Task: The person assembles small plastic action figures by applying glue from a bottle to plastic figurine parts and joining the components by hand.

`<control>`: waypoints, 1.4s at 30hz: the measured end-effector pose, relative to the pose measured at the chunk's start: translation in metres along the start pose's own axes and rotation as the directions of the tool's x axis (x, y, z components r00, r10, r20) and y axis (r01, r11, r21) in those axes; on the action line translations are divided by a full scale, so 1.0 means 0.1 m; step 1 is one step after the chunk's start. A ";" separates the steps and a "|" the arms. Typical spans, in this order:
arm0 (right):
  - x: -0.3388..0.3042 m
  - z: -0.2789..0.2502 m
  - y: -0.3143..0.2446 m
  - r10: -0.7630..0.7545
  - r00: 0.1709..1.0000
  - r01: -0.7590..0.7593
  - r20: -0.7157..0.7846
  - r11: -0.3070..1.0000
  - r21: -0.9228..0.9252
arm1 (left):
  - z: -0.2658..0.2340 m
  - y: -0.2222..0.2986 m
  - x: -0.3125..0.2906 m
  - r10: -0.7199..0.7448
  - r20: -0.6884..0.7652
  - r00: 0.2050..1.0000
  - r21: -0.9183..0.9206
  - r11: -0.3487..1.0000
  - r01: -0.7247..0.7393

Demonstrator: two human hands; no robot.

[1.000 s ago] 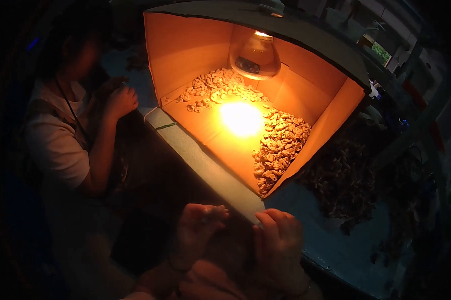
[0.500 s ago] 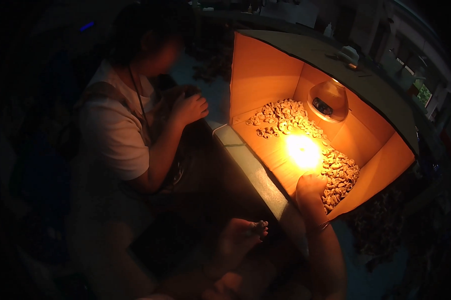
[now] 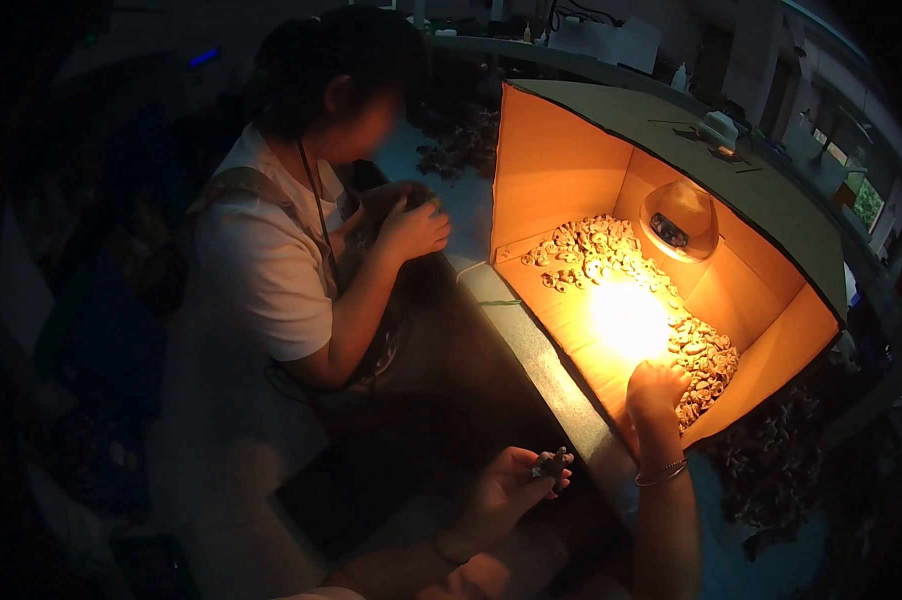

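Note:
My left hand [image 3: 498,500] is closed, pinching a small dark, lumpy figure [image 3: 553,468] with short knobs between thumb and fingers. It sits below the table's front edge, over my lap. My right hand [image 3: 656,388] reaches into an open cardboard box [image 3: 561,150], at the near end of a heap of small pale, ring-like pieces [image 3: 706,365]. Its fingers are bent together against the heap; whatever lies in them is hidden. Just beyond that hand, a strong lamp glare [image 3: 629,318] washes out part of the box floor.
A shaded lamp [image 3: 679,222] hangs inside the box. The pale table edge [image 3: 546,365] runs in front of it. To the left a co-worker [image 3: 271,250] sits with both hands raised together. Dark heaps [image 3: 771,480] of similar-looking lumps lie right of the box.
The whole view has shifted a little, so everything appears farther right and mostly lower. The figure in my left hand shows more clearly. My right hand stays by the heap.

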State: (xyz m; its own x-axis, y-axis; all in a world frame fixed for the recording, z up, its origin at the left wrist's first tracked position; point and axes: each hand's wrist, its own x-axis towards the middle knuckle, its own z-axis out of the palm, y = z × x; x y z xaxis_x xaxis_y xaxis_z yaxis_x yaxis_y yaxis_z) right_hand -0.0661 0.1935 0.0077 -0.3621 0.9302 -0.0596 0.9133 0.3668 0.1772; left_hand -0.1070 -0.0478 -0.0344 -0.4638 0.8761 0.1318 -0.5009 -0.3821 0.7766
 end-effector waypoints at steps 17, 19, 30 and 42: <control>-1.74 0.02 0.77 -0.104 0.973 0.172 -0.205 -0.264 0.949 | 0.38 -0.15 -0.03 -0.114 0.250 0.962 0.070 0.993 0.099; -1.78 0.05 0.91 -0.065 0.982 0.155 -0.176 -0.245 0.957 | 0.46 -0.22 -0.01 -0.176 0.287 0.942 0.108 0.983 0.150; -2.00 0.25 1.48 -0.136 0.770 0.638 -0.624 0.158 0.753 | 0.80 -0.46 -0.12 -0.354 0.442 0.824 -0.004 0.918 0.396; -2.04 0.37 1.73 -0.178 0.699 0.712 -0.693 0.081 0.697 | 1.00 -0.55 -0.19 -0.378 0.504 0.777 -0.031 0.891 0.454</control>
State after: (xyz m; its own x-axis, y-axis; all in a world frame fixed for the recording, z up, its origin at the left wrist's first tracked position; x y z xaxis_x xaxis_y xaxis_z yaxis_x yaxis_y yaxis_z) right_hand 0.1721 0.0678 0.0145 -0.5447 0.5779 0.6077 -0.0541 0.6990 -0.7131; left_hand 0.0029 -0.0142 -0.0184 0.1975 0.9730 0.1193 -0.6791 0.0481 0.7325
